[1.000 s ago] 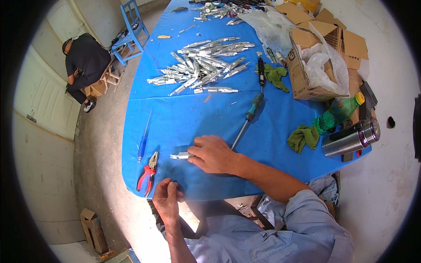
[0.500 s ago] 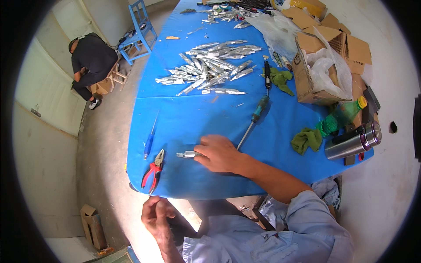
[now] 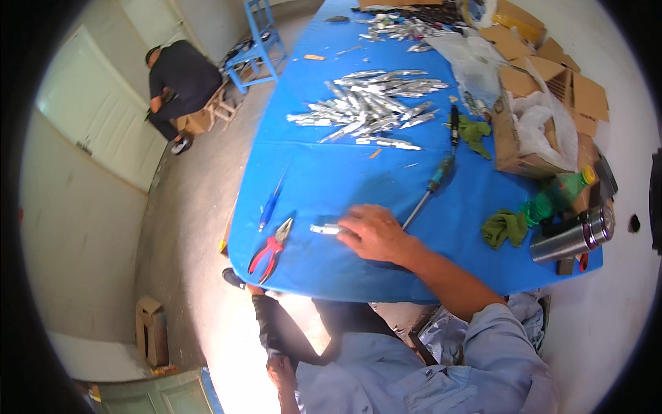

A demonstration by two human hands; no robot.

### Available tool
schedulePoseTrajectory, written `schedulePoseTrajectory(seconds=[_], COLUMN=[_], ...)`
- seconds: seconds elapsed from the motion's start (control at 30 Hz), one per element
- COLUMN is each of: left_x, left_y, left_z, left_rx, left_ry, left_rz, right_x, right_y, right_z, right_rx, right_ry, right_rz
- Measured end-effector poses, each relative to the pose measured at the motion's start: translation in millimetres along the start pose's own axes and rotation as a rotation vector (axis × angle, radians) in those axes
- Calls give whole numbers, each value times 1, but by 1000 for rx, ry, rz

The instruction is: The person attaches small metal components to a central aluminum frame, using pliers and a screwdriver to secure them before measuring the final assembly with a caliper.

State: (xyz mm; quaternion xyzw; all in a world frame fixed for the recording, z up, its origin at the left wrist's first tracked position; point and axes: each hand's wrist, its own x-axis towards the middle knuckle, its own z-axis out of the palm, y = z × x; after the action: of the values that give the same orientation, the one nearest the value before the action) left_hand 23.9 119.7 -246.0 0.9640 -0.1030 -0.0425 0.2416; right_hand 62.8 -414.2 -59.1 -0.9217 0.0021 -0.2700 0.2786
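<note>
Head view looks down on a blue desk that fills the middle of the frame. Right hand lies palm down on the cloth at lower centre, its grip narrow — the fingertips pinch one end of a small silvery metal piece that rests flat on the desk just left of the hand. Left hand hangs below the desk edge at the bottom of the frame, beside the lap; it is blurred, and I cannot tell whether its grip is wide or closed on anything.

Just left of the metal piece lie red-handled pliers, and above them a blue pen. A long screwdriver with a teal handle runs diagonally up from the right hand.

At upper right stands an open cardboard box — inside it sits a crumpled white plastic bag. More opened cardboard boxes stand behind it, contents not visible. A heap of silvery metal pieces lies loose on the cloth at upper centre. At right a green bottle with a yellow cap and a steel flask lie on their sides, a green rag beside them.
</note>
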Motion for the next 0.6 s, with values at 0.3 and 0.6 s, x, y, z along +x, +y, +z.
schedulePoseTrajectory(seconds=[0.3, 0.6], left_x=[28, -67], left_y=[27, -4], left_z=[-29, -55], left_rx=[277, 52], left_ry=[-274, -679], left_rz=[-140, -211], right_x=[2, -7], right_y=[-2, 23], right_z=[-13, 12], right_rx=[12, -24], right_ry=[1, -143], right_rz=[12, -5])
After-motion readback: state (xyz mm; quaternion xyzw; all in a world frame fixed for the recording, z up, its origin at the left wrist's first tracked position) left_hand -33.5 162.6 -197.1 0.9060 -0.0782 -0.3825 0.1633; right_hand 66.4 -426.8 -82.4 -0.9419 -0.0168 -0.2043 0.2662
